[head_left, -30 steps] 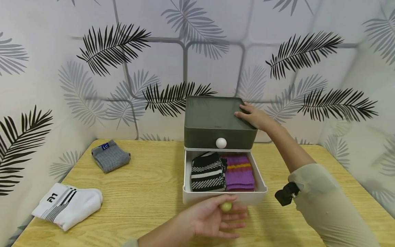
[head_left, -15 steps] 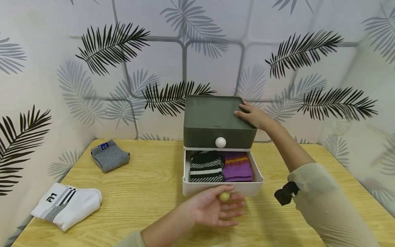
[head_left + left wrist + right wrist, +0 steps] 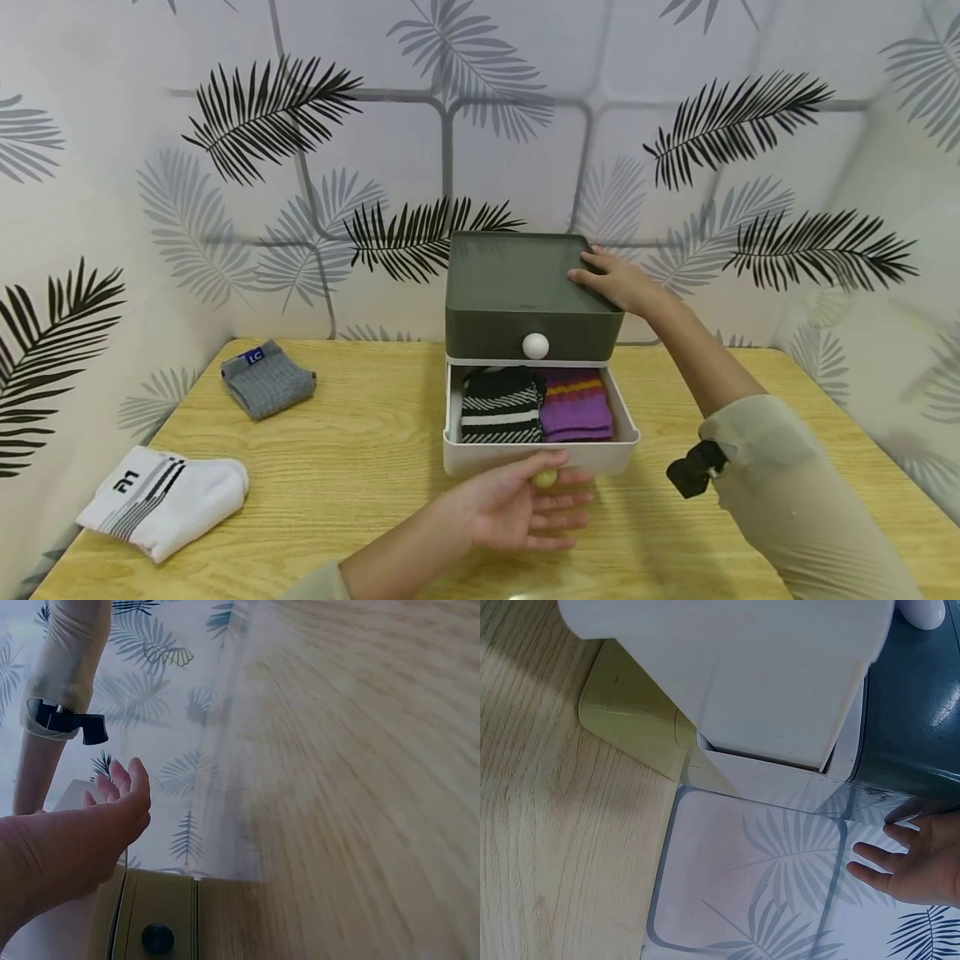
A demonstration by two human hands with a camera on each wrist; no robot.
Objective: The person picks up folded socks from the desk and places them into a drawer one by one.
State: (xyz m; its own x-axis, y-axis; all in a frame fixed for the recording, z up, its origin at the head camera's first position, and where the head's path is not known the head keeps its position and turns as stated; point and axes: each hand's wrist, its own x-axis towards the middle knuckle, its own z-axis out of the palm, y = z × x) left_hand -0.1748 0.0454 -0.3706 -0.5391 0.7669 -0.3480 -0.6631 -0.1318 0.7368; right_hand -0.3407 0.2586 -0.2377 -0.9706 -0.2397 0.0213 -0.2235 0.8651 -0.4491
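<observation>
A small chest of drawers (image 3: pixel 521 271) has a dark green top tier with a white knob (image 3: pixel 536 346). Below it the white drawer (image 3: pixel 463 457) is pulled partway out, holding folded black-and-white socks (image 3: pixel 501 407) and purple socks (image 3: pixel 576 408) with an orange stripe. My left hand (image 3: pixel 510 507) is at this drawer's front, its thumb over the yellow-green knob (image 3: pixel 544 477) and the other fingers extended and spread. My right hand (image 3: pixel 615 282) rests on the chest's top right edge, fingers spread; the right wrist view shows this hand (image 3: pixel 915 859) beside the dark tier.
Grey socks (image 3: pixel 268 380) with a blue label lie at the table's back left. White socks (image 3: pixel 167 500) with black stripes are nearer on the left. A yellow-green bottom drawer (image 3: pixel 142 900) with a dark knob (image 3: pixel 157 939) sits under the white one. Leaf-patterned cloth (image 3: pixel 397 167) stands behind the table.
The white drawer has slid partly inward, with my left hand moving forward along with it; most of this came in the first half second. My right hand has stayed on the chest's top.
</observation>
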